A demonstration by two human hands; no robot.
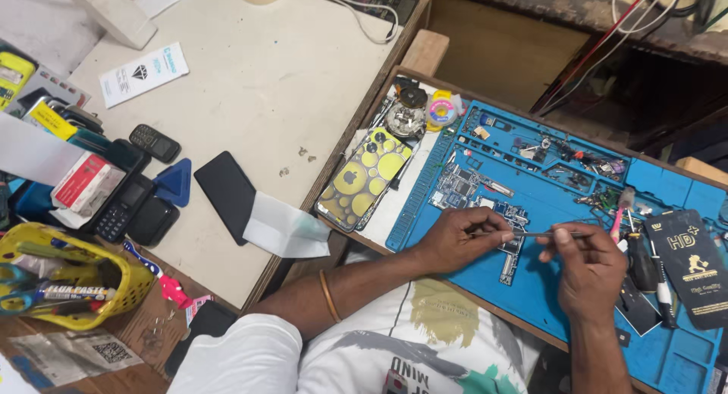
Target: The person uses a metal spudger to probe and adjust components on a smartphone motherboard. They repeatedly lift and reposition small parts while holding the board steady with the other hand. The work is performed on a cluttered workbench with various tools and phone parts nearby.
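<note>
Under both hands lies a blue rubber repair mat [546,288] with moulded compartments, set on the wooden surface [265,75]. The left hand [459,238] and right hand [588,269] each pinch one end of a thin metal tool [531,234] — fingers closed narrowly on it — holding it level just above a green phone circuit board [509,246] on the mat. Left of the left hand rests a phone back cover with yellow circles [364,178]; right of the right hand, a black packet [691,265].
</note>
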